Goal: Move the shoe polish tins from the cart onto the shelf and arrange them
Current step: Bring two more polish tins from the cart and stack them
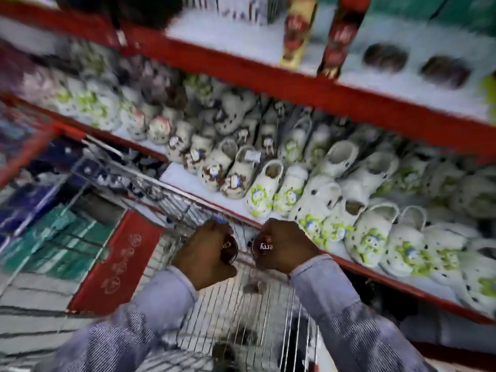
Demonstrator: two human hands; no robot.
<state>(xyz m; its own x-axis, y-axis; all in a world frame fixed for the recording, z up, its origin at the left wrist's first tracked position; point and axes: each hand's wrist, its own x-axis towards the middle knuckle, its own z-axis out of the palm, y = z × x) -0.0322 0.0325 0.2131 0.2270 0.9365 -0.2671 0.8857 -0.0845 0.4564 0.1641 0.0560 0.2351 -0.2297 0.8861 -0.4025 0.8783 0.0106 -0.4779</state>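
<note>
Above the wire cart [214, 208], our left hand [206, 253] and right hand [284, 245] each curl closed around a shoe polish tin [264, 247], the left one's tin [229, 247] half hidden. We judge the tins light, rigid, slick-lidded; best gripped across the rim. Rows of white clogs [268, 189] crowd the nearest shelf [375, 272]. The upper shelf [295, 84] already carries two dark tins [386, 57], beside tall boxes [298, 30]. Heavy blur throughout.

Heavy motion blur throughout; bright, wide-angle edge distortion.
</note>
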